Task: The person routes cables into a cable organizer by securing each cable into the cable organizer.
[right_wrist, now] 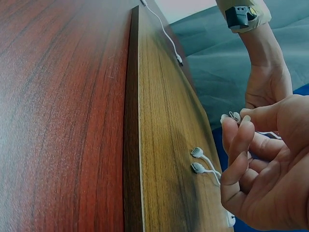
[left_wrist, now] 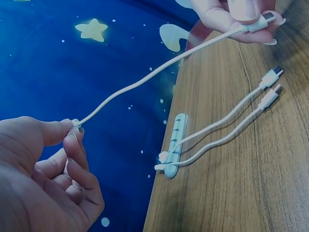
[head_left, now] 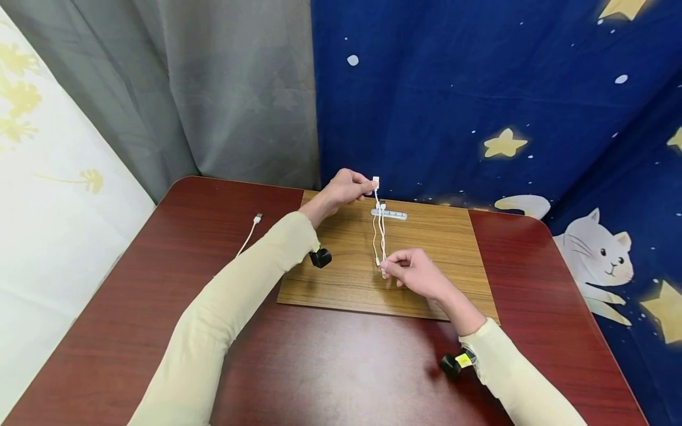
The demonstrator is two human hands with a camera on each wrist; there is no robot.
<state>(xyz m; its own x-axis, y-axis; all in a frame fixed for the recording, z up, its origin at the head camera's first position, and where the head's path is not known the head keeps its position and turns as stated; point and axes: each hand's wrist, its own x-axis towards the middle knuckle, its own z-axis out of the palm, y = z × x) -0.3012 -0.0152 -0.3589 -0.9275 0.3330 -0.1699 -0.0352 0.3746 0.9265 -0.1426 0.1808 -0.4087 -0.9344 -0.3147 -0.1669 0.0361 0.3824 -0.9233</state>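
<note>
A: Count first?

B: Four white cables, one cable clip, one wooden board on the red-brown tabletop. Of the cables: one held cable, strung between the hands across the clip's left end; two seated cables in that same end; one loose cable well left of the clip, off the board, partly hidden by a sleeve.

A: Hands?

B: Both pinching. Left hand, raised beyond the clip, has one end of the held cable between thumb and fingertips. Right hand, raised over the board on the clip's near side, nips the other end.

A: Lie of the held cable?

B: Long axis near-to-far, roughly square to the clip's length, in the air with a slight bend. Right-hand plug: metal tip toward the person. Seated pair: near plugs the same way, side by side. Loose one: plug toward the far edge.

A: Edges, room?

B: Clip sits just inside the board's far edge, blue curtain behind. More board extends right of the clip and toward the person; tabletop continues past it.
</note>
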